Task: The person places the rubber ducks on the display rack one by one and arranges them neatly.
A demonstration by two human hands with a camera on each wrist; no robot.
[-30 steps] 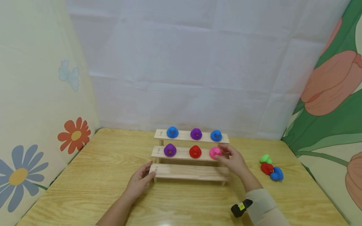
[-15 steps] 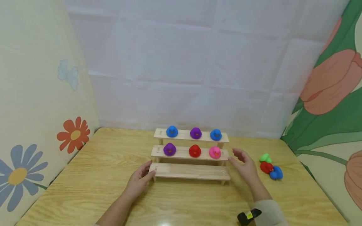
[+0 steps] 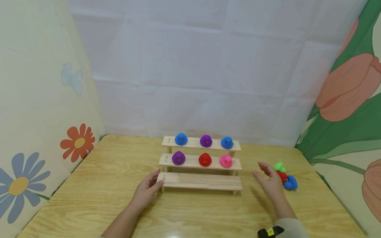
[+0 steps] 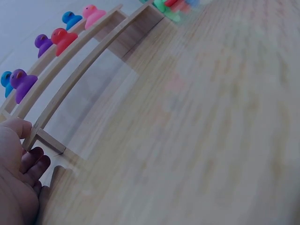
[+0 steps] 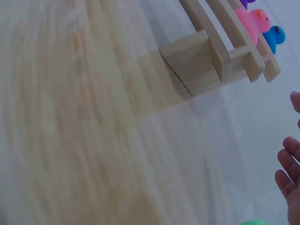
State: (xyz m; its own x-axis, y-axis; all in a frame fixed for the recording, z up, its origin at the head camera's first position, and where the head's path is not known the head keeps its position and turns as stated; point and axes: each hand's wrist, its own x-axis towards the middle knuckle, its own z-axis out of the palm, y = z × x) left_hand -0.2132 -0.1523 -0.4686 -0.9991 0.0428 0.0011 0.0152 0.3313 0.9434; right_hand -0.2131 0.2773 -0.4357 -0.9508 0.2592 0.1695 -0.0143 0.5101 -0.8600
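Note:
A three-step wooden display stand (image 3: 199, 181) stands on the table. Its top step carries a blue duck (image 3: 181, 139), a purple duck (image 3: 206, 141) and another blue duck (image 3: 227, 142). On the middle step sit a purple duck (image 3: 178, 158), a red duck (image 3: 205, 160) and a pink duck (image 3: 226, 161). My left hand (image 3: 147, 188) holds the left end of the lowest step, thumb above and fingers below in the left wrist view. Holding nothing, my right hand (image 3: 272, 183) hovers right of the stand, partly covering a loose red duck (image 3: 282, 177).
Beside that red duck lie a green duck (image 3: 279, 167) and a blue duck (image 3: 291, 182), at the right of the wood-grain table (image 3: 98, 185). A white cloth backdrop (image 3: 190, 72) hangs behind, and flower-printed panels flank both sides.
My right hand has let go of the pink duck on the middle step and moved right, toward the loose ducks. My left hand stays at the stand's end.

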